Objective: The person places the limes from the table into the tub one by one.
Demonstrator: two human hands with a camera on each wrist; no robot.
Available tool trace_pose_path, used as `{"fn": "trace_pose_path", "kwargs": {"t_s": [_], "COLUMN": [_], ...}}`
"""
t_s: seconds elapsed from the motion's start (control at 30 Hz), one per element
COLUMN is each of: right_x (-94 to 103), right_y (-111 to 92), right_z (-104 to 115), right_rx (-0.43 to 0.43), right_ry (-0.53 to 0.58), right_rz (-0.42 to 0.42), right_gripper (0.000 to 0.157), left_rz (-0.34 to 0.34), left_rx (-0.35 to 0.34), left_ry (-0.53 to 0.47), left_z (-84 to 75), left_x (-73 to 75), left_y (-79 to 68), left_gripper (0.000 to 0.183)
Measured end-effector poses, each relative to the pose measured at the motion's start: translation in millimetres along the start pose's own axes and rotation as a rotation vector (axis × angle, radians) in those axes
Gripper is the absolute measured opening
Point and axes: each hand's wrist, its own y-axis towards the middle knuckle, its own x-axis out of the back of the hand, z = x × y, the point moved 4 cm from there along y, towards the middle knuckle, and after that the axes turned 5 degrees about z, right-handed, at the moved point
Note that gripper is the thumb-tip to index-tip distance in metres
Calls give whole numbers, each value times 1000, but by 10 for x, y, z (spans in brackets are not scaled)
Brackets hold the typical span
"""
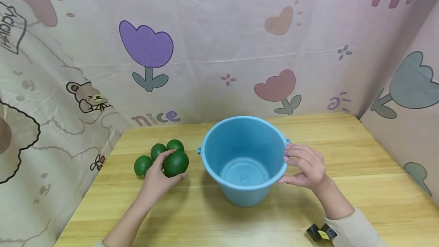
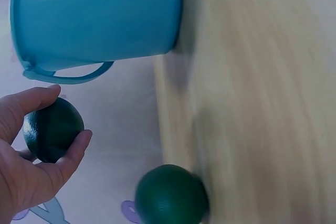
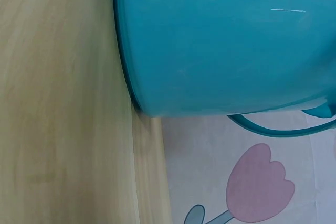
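My left hand (image 1: 158,178) holds a smooth, round green fruit (image 1: 177,164) between thumb and fingers, left of the blue bucket (image 1: 245,195). The left wrist view shows this held fruit (image 2: 54,129) apart from the bucket's side. Three similar green fruits (image 1: 142,166) sit on the table just beyond and left of that hand. Upright on the table, the bucket has nothing inside it. At its right rim, my right hand (image 1: 306,166) grips the edge with fingers and thumb. The right wrist view shows the bucket wall (image 3: 220,45), but not the hand.
A small black object with a yellow label (image 1: 321,232) lies on the wooden table (image 1: 353,170) by the right sleeve. Printed cloth (image 1: 212,41) hangs behind the table and along both sides. The bucket's handle (image 2: 79,78) hangs down its far side.
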Motion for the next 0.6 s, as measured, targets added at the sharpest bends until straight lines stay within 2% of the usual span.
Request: {"fn": "trace_pose_path", "kwargs": {"t_s": [0.17,0.33,0.6], "right_x": [-5,0,11], "right_y": [33,15,-47], "right_z": [8,13,-3], "right_rx": [1,1,-2], "right_ry": [1,1,2], "right_rz": [2,-2,-11], "right_gripper": [53,52,53], "left_rz": [4,-15,-21], "left_rx": [-34,-109,-219], "left_ry": [45,103,128], "left_z": [-121,-276,-524], "left_x": [102,179,251], "left_y": [-15,-51,-130], "left_gripper": [75,75,75]}}
